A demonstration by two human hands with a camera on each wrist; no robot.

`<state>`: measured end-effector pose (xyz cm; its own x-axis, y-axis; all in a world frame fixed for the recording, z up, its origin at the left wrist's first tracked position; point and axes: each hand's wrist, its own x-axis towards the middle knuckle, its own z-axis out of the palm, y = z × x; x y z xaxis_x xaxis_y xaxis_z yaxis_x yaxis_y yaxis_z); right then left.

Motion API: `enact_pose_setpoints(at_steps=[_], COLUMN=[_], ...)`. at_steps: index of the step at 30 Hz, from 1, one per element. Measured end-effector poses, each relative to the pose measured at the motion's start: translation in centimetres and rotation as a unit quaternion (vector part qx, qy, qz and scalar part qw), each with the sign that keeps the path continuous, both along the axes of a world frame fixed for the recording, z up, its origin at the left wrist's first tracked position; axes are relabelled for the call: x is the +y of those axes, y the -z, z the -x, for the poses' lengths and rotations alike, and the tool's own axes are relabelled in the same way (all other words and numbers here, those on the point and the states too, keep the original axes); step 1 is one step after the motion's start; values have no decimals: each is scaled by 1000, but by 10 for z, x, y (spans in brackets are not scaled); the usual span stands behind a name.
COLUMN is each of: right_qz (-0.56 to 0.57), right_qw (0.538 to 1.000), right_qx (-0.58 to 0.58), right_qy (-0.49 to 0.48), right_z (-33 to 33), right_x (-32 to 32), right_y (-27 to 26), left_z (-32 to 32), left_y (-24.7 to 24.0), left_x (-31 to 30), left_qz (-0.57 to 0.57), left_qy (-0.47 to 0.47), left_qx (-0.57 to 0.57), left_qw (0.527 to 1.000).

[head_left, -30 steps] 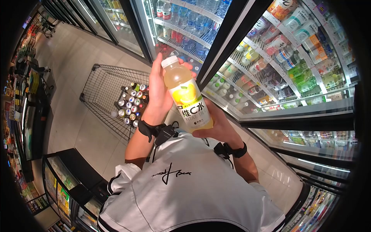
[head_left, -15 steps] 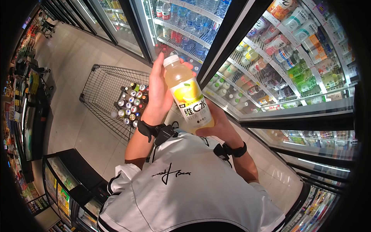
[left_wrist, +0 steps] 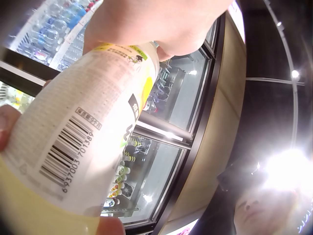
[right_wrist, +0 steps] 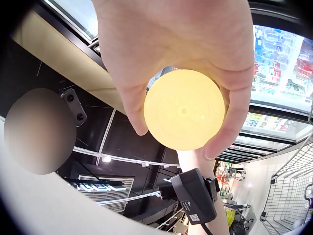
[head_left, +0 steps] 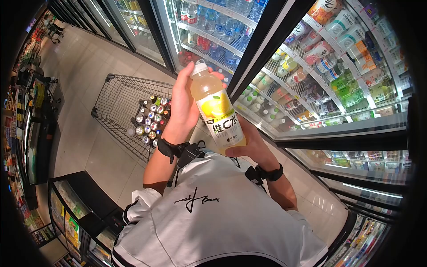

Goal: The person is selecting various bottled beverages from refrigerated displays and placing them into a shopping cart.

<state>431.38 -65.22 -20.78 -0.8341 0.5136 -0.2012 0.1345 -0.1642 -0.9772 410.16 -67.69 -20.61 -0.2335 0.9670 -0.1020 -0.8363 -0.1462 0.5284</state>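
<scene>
A clear plastic bottle (head_left: 215, 107) of pale yellow drink, with a white cap and a lemon-printed label, is held tilted in front of the chest. My left hand (head_left: 181, 100) holds its upper end, the thumb against the white cap (head_left: 199, 69) and fingertips showing behind. Around the lower end, my right hand (head_left: 257, 144) grips the bottle with its thumb near the base. In the left wrist view a barcode (left_wrist: 68, 152) shows on the label's back. The right wrist view looks straight at the round bottle base (right_wrist: 185, 110), with right thumb and fingers on both sides.
A wire shopping cart (head_left: 111, 104) stands on the left, with several capped bottles or cans (head_left: 151, 120) in it. Glass-door drink coolers (head_left: 329, 66) line the front and right. A low display case (head_left: 84, 196) is at the lower left, on the tiled floor (head_left: 84, 66).
The bottle has shifted slightly right and turned a little, so its label faces slightly differently. My left thumb has moved in from beside the cap to against it.
</scene>
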Motion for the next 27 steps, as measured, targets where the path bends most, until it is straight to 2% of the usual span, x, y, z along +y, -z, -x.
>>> enact_pose_setpoints(at_steps=[9,14,24,26,27], right_qz=[-6,7,18,-49,-52], right_qw=[1000,1000,1000,998,998], right_qx=[-8,-10,-4,-27,-23], right_qy=[3,17,19,23,34], right_z=[0,-1,-4,-2,-2], right_x=[-2,-4,-4,-5,-5], right_y=[0,-2,5,7,8], left_z=[-1,-1,-3,-3,0], left_y=[1,6,2,5,9], left_x=[-2,-1,-1,2,2], left_qz=[3,7,1,57,51], left_qy=[5,-10,-4,-71,-61], left_qx=[-2,61,93,209,213], left_qw=[1000,998,996,974,974])
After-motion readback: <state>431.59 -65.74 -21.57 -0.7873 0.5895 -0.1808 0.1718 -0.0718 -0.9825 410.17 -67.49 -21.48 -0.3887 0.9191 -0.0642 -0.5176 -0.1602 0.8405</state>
